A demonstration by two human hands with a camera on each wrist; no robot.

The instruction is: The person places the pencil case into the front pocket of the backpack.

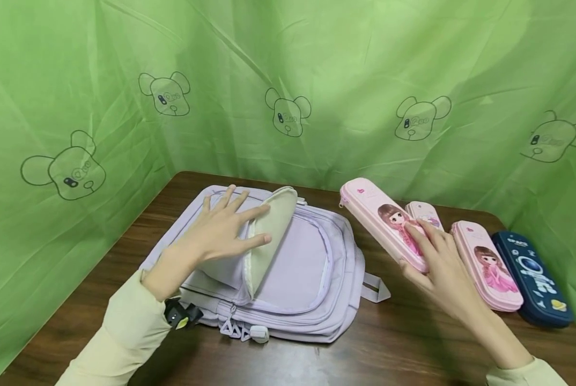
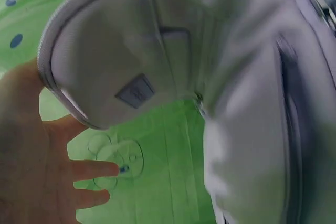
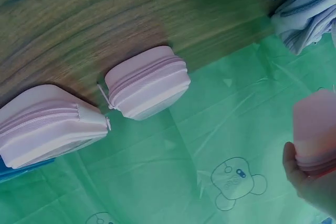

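small pink case mostly hidden behind right hand, backpack blurred

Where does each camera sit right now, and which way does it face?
Head: above the table, looking down and forward at backpack and pencil cases; both hands and sleeves show.
Left wrist: under the raised flap, facing its lining; fingers show.
Right wrist: low, facing the cases' ends; thumb on the pink case.
All share the backpack.

Bare hands, cream sleeves

Long pale-cream sleeves to both wrists — small black camera unit with yellow mark, strapped at left wrist.
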